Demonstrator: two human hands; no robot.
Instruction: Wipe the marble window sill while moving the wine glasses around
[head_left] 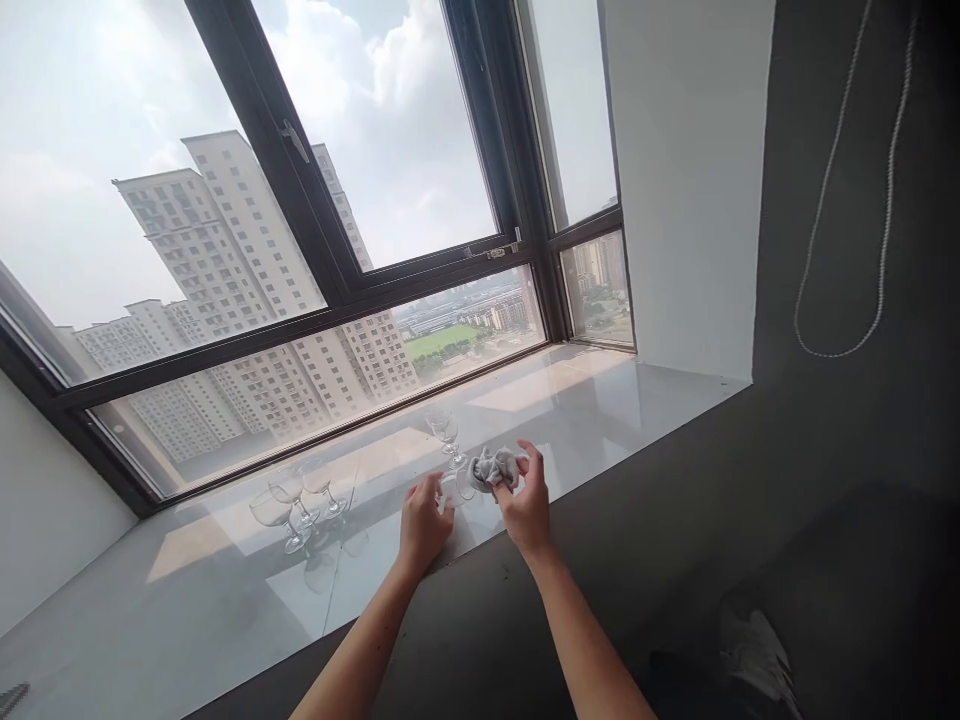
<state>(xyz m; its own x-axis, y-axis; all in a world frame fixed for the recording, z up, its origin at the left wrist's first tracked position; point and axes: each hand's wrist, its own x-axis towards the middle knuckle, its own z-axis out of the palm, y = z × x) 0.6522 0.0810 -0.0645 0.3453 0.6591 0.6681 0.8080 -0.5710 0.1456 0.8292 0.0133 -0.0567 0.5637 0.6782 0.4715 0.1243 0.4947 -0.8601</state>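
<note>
My left hand (426,522) has its fingers curled around a clear wine glass (463,486), which lies tilted on its side just above the window sill. A crumpled grey cloth (491,468) is gripped in my right hand (528,503) and pressed at the glass's mouth, covering its rim. How far the cloth reaches inside cannot be made out. Just behind my hands stands another stemmed glass (444,430), upright. Three more stemmed glasses (271,510) stand close together on the sill to the left.
The glossy tiled sill (225,620) ends in a front edge beneath my forearms. Dark-framed windows (330,315) with a handle (295,141) rise behind it. A beaded blind cord (889,200) hangs at the right, and a shoe (757,650) shows on the dark floor below.
</note>
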